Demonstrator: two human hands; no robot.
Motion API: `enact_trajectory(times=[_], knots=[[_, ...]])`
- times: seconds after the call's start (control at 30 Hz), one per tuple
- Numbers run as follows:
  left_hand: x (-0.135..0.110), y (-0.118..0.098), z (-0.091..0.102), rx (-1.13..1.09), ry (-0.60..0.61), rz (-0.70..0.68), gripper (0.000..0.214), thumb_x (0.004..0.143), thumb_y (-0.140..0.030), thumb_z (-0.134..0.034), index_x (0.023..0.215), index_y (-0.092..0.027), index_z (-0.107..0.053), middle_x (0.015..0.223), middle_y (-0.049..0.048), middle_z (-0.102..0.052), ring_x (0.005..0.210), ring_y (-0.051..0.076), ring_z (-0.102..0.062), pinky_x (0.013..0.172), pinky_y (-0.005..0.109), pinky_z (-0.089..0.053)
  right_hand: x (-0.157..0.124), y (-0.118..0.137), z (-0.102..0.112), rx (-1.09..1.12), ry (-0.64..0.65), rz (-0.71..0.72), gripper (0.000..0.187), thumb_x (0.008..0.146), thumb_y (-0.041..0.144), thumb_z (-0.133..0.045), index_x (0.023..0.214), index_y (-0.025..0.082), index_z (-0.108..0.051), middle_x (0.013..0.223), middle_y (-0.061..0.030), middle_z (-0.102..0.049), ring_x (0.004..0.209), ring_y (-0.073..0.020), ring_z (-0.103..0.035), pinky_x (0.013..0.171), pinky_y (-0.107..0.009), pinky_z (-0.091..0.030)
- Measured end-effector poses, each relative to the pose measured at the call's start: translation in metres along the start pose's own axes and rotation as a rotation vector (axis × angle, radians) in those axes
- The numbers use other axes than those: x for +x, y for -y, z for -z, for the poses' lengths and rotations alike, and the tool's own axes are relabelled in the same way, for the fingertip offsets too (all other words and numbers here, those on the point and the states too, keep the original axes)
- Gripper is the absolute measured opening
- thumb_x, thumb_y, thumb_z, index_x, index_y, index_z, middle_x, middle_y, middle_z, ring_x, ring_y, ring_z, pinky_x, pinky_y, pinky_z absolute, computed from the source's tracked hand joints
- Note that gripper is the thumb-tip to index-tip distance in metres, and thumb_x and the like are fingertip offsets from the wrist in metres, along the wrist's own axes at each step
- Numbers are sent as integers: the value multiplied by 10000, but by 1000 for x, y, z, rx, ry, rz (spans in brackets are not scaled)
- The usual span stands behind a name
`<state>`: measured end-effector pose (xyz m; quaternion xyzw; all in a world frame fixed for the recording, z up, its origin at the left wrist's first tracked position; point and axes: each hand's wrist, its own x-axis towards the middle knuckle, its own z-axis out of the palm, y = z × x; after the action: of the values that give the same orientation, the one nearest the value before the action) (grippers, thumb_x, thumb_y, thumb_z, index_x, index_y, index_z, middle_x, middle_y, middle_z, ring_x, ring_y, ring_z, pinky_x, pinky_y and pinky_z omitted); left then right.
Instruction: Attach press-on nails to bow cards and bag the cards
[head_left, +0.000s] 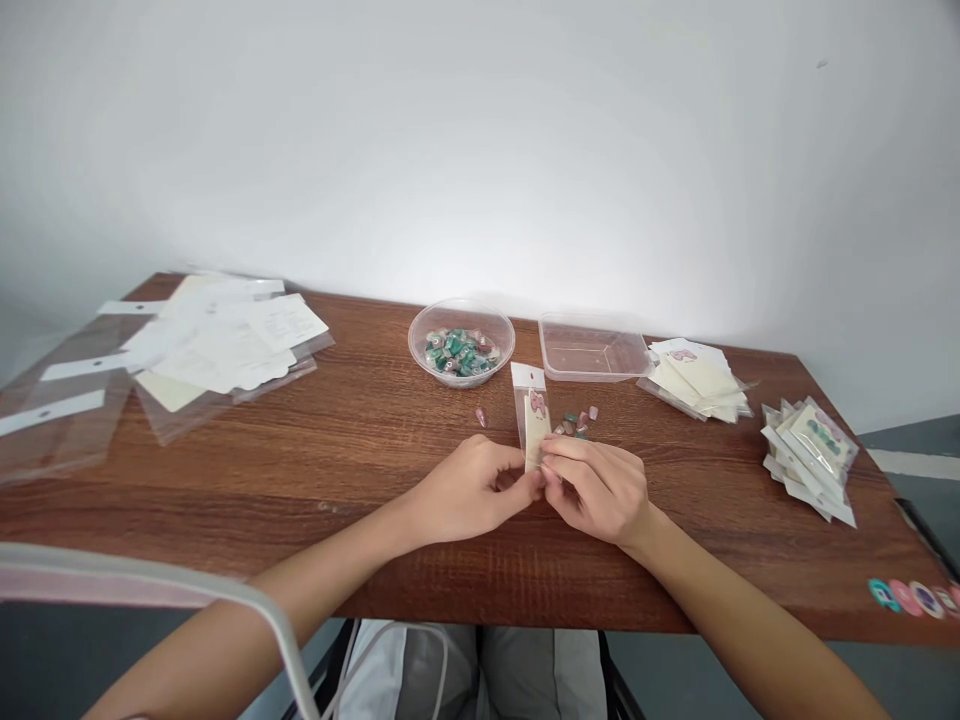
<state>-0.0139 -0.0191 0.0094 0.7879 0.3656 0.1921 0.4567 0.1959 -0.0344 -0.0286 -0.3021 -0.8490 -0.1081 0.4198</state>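
Observation:
Both my hands meet at the middle of the wooden table (315,470). My left hand (469,490) and my right hand (596,490) pinch the near end of a small clear packet (532,412) that holds a cream card with a pink piece on it. The packet stands up from my fingers, leaning away from me. A few small pink and green beads (576,422) lie just beyond my right hand. One pink bead (481,416) lies alone to the left of the packet.
A round clear bowl (461,345) of green and pink beads stands behind the packet. A clear rectangular tub (592,350) sits to its right. Stacks of filled packets (701,378) (810,455) lie at the right. Loose clear bags and cards (202,350) cover the left end.

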Motion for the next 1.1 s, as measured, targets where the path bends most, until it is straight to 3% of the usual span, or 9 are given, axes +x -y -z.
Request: enact_trajectory(times=[0.2, 0.37, 0.63, 0.83, 0.97, 1.1], knots=[[0, 7, -7, 196, -83, -114, 282, 935, -183, -496, 698, -152, -646, 599, 0, -640, 500, 105, -510, 537, 226, -345, 4, 2, -1, -19, 35, -29, 73, 932, 150, -602, 954, 218, -594, 892, -59, -785, 764, -174, -752, 645, -280, -558], [-1, 14, -11, 351, -86, -156, 254, 923, -183, -491, 697, -168, -607, 634, 18, -673, 544, 139, -584, 554, 244, -358, 6, 3, -1, -41, 66, 3, 19, 945, 181, -608, 956, 196, -603, 859, -67, -755, 739, -184, -720, 631, -300, -526], [0, 19, -16, 495, -106, -252, 298, 993, -221, -423, 729, -191, -558, 663, 13, -680, 560, 149, -604, 543, 259, -375, 9, 2, -1, -2, 93, 1, 126, 933, 106, -540, 878, 208, -588, 741, -20, -673, 618, -158, -627, 581, -299, -441], [1, 22, -22, 612, -231, -366, 326, 984, -219, -404, 680, -197, -521, 579, -1, -612, 475, 136, -533, 478, 273, -270, 9, -1, -1, 41, 110, -21, 177, 961, 125, -525, 818, 224, -549, 694, -4, -631, 592, -152, -564, 572, -292, -406], [-1, 20, -21, 623, -296, -398, 341, 979, -199, -403, 652, -196, -499, 546, -14, -575, 445, 126, -491, 477, 275, -228, 9, -1, 1, 147, 111, -83, 206, 968, 109, -522, 798, 225, -533, 690, -2, -622, 598, -150, -548, 571, -285, -410], [-2, 19, -20, 582, -277, -400, 334, 972, -191, -408, 647, -195, -488, 539, -20, -557, 436, 119, -460, 479, 277, -221, 9, 0, 1, 234, 113, -152, 239, 982, 125, -486, 770, 233, -509, 688, -3, -616, 598, -151, -537, 557, -285, -407]])
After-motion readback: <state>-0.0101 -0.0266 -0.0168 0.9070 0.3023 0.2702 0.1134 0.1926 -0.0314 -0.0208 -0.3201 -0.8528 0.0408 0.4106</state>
